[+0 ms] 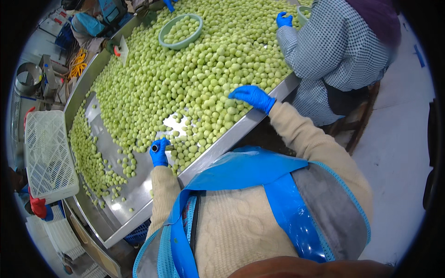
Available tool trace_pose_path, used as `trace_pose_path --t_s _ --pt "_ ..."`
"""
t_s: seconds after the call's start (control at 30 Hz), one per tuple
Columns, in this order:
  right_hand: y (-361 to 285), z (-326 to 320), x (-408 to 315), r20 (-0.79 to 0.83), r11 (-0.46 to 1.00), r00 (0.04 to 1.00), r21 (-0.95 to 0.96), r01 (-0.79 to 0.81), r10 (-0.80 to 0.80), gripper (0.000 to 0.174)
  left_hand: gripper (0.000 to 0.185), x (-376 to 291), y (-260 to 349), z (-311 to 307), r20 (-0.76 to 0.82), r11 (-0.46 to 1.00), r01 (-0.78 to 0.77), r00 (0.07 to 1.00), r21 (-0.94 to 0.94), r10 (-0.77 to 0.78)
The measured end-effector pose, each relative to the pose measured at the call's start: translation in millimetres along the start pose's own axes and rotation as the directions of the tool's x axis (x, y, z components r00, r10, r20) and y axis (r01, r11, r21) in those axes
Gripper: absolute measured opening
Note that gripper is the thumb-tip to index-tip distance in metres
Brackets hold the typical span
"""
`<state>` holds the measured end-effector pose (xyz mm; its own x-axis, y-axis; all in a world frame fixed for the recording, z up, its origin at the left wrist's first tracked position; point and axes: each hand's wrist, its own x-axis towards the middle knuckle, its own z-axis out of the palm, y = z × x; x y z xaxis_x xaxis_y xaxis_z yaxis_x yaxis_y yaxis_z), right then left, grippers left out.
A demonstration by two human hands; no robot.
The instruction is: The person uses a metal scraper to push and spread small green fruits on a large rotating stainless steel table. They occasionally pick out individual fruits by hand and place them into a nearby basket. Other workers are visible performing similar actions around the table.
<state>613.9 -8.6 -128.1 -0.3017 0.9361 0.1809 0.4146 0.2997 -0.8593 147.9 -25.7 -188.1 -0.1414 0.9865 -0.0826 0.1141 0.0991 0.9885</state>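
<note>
Small round green fruits [194, 83] cover much of a shiny metal sorting table [139, 187] before me. My left hand [159, 153], in a blue glove, is closed around a handled tool [154, 148] with a dark, round, hollow-looking end. The rest of that tool is mostly hidden, so its kind is unclear. To the right, my right hand [253, 98], also blue-gloved, reaches palm down over the fruits near the table's raised metal edge. Its fingertips are bent towards the pile; whether anything is under them is hidden.
A pale green basin [198, 33] of fruits sits on the pile. Close on the right is a co-worker in a checked garment [323, 45]; a co-worker's blue-gloved hand [284, 20] is over the fruits. A white plastic crate [50, 156] stands beyond the table's left side.
</note>
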Motion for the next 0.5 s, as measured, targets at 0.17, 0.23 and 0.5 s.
trace_pose_path --t_s 0.17,0.23,0.5 --pt "9 -25 39 -0.122 0.981 0.974 -0.02 -0.193 0.189 0.028 0.014 9 -15 -3 0.012 1.0 -0.011 1.0 0.022 0.011" --pt "-22 -9 51 -0.082 0.974 0.987 -0.165 -0.154 0.142 0.033 0.014 9 -14 -4 0.023 0.998 -0.029 0.999 0.052 0.027" --pt "-1 98 66 0.77 0.575 0.599 -0.393 0.718 -0.221 0.037 0.009 0 4 5 0.009 0.997 0.045 0.999 0.059 -0.046"
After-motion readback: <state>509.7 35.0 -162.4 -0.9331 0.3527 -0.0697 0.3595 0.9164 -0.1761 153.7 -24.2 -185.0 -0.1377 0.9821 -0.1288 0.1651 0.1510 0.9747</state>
